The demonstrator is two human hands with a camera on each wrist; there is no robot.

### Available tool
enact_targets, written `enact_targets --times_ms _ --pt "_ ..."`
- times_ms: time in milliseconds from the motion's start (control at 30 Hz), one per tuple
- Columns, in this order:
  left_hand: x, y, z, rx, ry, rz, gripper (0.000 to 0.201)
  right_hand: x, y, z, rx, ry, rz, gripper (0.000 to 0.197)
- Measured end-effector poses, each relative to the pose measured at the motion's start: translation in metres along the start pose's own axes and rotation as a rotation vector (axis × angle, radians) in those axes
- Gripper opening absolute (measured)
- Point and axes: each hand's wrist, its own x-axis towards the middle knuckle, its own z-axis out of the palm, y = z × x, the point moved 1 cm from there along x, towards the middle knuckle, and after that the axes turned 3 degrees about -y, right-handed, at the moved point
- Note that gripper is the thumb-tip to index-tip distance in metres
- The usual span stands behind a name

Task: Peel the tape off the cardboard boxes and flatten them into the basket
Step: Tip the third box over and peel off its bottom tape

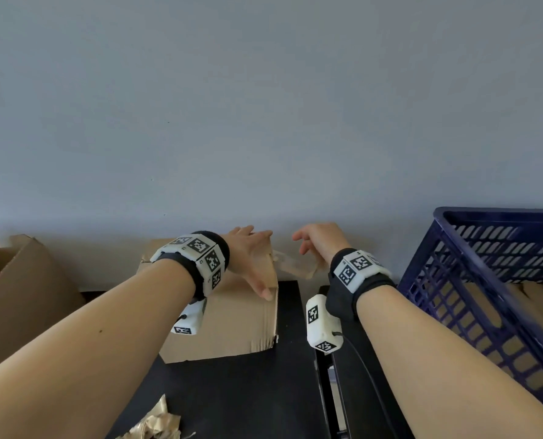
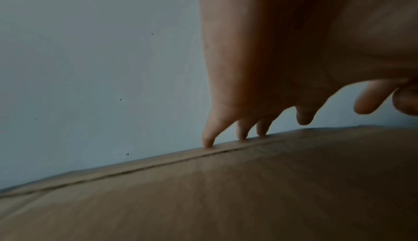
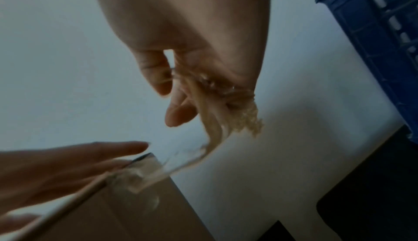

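Cardboard box (image 1: pixel 229 315) pinned under flat left hand (image 1: pixel 251 253), fingers spread on its top; clear tape (image 1: pixel 295 264) strung rightward from the box's far right corner to pinching right hand (image 1: pixel 319 240), basket (image 1: pixel 453 270) further right.

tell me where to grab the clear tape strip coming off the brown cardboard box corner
Grip the clear tape strip close to the far right corner of the brown cardboard box, where it still sticks, coming from the right. The right hand pinches its crumpled free end, while the left hand lies flat on the box top.
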Motion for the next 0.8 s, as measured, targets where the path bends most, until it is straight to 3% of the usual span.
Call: enact_targets --times_ms 200,333,500,633,800 --pt "0.01 0.002 0.0 0.058 0.008 -0.035 0.128 0.007 0.012 0.016 -0.187 -0.165 0.061 0.033" --pt "0.016 -0.001 0.001 0.059 0.018 -0.047 0.128 0.02 0.027 0.019 -0.322 -0.254 0.014 0.022" --pt "0.018 -0.002 0.001 0.069 0.019 -0.049 0.129 0.023 0.033 0.018 -0.302 -0.292 0.013 0.009" --pt "0.016 -0.003 0.001 0.055 0.015 -0.04 0.125 0.02 0.032 0.018 -0.255 -0.292 0.02 0.032" --pt "0.015 -0.003 0.001 0.037 0.016 -0.03 0.114 0.011 0.033 0.009 -0.26 -0.315 0.031 0.028"
